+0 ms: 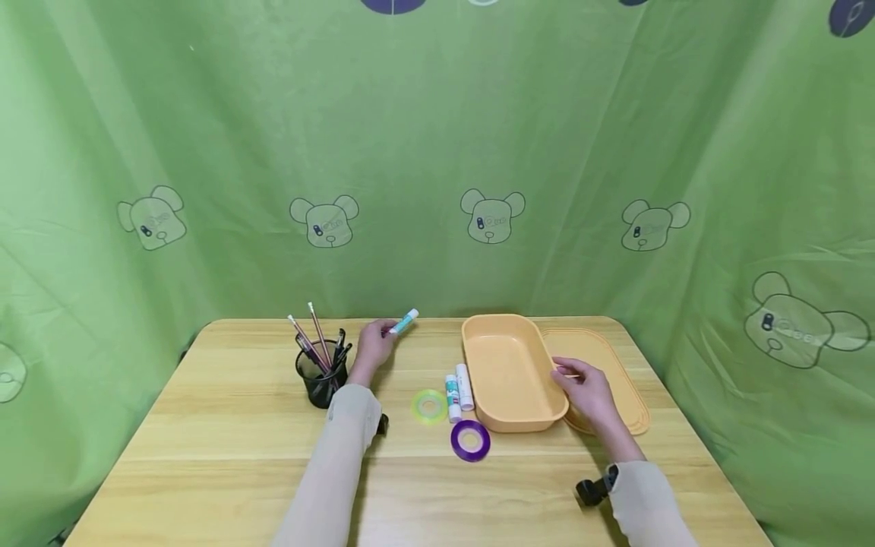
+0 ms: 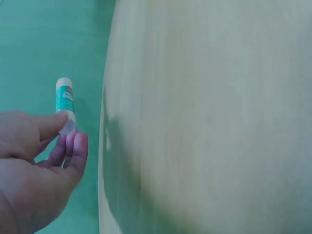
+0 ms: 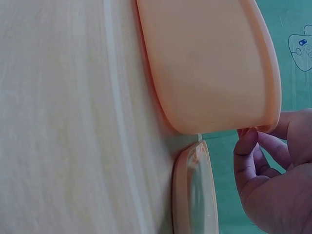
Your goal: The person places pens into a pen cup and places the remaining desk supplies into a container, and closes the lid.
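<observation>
Near the table's far edge my left hand (image 1: 374,348) pinches a glue stick (image 1: 405,322) with a teal label and white ends. In the left wrist view, thumb and fingers hold that glue stick (image 2: 65,100) by its lower end. My right hand (image 1: 586,386) grips the right rim of an orange plastic box (image 1: 516,372), thumb below the rim and fingers over it in the right wrist view. Left of the box lie two more glue sticks, one teal-labelled (image 1: 453,398) and one mostly white (image 1: 465,387), side by side.
A black mesh pen holder (image 1: 321,389) with pencils and pens stands left of my left forearm. A yellow-green tape roll (image 1: 429,407) and a purple tape roll (image 1: 470,441) lie in front of the box. The orange lid (image 1: 615,380) lies right of the box. A green curtain (image 1: 410,152) hangs behind.
</observation>
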`<state>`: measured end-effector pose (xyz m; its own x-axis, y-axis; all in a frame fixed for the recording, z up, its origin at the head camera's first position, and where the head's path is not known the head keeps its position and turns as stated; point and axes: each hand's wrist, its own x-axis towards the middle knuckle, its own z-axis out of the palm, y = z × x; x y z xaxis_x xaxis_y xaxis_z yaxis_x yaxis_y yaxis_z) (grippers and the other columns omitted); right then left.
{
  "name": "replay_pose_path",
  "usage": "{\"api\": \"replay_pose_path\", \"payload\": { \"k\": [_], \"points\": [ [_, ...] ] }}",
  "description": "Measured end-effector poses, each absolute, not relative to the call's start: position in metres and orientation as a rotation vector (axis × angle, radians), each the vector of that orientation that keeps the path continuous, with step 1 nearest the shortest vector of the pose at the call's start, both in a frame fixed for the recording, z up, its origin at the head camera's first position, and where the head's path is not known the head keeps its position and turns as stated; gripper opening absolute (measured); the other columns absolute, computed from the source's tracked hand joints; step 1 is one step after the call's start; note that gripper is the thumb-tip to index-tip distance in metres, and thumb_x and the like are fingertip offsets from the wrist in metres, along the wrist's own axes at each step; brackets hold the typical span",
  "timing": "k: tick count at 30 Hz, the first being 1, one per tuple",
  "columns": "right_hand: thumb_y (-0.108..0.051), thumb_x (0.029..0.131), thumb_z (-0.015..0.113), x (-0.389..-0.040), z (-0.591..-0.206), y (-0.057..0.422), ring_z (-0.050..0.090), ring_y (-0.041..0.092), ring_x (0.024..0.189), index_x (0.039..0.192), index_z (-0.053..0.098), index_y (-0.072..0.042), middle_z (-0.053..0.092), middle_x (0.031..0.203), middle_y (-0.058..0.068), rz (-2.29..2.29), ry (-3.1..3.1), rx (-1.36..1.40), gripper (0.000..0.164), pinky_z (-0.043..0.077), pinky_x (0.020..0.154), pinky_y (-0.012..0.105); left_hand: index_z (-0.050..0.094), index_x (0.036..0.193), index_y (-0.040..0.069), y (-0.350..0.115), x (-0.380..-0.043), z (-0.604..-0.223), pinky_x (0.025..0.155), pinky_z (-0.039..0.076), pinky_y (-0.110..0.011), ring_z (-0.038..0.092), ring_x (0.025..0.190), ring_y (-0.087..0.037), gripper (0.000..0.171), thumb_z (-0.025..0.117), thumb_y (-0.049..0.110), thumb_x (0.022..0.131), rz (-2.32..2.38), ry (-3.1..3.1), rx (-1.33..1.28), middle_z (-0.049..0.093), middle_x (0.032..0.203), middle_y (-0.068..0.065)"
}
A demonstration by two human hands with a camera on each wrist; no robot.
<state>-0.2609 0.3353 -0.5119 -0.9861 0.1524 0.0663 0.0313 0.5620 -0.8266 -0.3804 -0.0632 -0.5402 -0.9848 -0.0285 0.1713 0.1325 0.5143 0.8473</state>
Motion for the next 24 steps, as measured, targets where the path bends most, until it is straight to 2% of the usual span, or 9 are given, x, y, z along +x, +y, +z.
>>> {"api": "replay_pose_path", "payload": {
  "k": [7, 12, 16, 24],
  "points": [
    [-0.02, 0.102, 0.067, -0.263, -0.513, 0.337, 0.059, 0.006, 0.091, 0.139, 0.063, -0.001, 0.068, 0.123, 0.023, 1.406, -2.657, -0.153, 0.042, 0.051, 0.075, 0.012, 0.07, 0.129, 0.003, -0.061, -0.377, -0.537, 0.075, 0.053, -0.025, 0.062, 0.095, -0.023, 0.03, 0.066, 0.002, 0.099, -1.734, -2.481, -0.115, 0.069, 0.114, -0.019],
    [-0.02, 0.102, 0.067, -0.264, -0.515, 0.336, 0.059, 0.005, 0.092, 0.139, 0.063, 0.0, 0.067, 0.123, 0.023, 1.428, -2.648, -0.155, 0.042, 0.051, 0.076, 0.011, 0.07, 0.129, 0.005, -0.06, -0.376, -0.538, 0.068, 0.051, -0.02, 0.06, 0.093, -0.02, 0.031, 0.066, 0.003, 0.099, -1.796, -2.472, -0.12, 0.068, 0.116, -0.018],
    [-0.02, 0.102, 0.067, -0.263, -0.516, 0.336, 0.059, 0.001, 0.09, 0.139, 0.063, 0.0, 0.067, 0.123, 0.023, 1.439, -2.636, -0.156, 0.042, 0.051, 0.076, 0.01, 0.07, 0.13, 0.005, -0.058, -0.373, -0.536, 0.073, 0.052, -0.023, 0.061, 0.096, -0.022, 0.031, 0.065, 0.003, 0.099, -1.81, -2.471, -0.152, 0.068, 0.118, -0.018],
    [-0.019, 0.101, 0.068, -0.264, -0.52, 0.337, 0.058, -0.004, 0.087, 0.137, 0.064, 0.0, 0.069, 0.12, 0.021, 1.437, -2.611, -0.164, 0.041, 0.051, 0.075, 0.01, 0.069, 0.131, 0.005, -0.05, -0.369, -0.53, 0.096, 0.057, -0.039, 0.065, 0.11, -0.029, 0.032, 0.067, 0.004, 0.099, -1.802, -2.474, -0.242, 0.07, 0.121, -0.017]
  ]
}}
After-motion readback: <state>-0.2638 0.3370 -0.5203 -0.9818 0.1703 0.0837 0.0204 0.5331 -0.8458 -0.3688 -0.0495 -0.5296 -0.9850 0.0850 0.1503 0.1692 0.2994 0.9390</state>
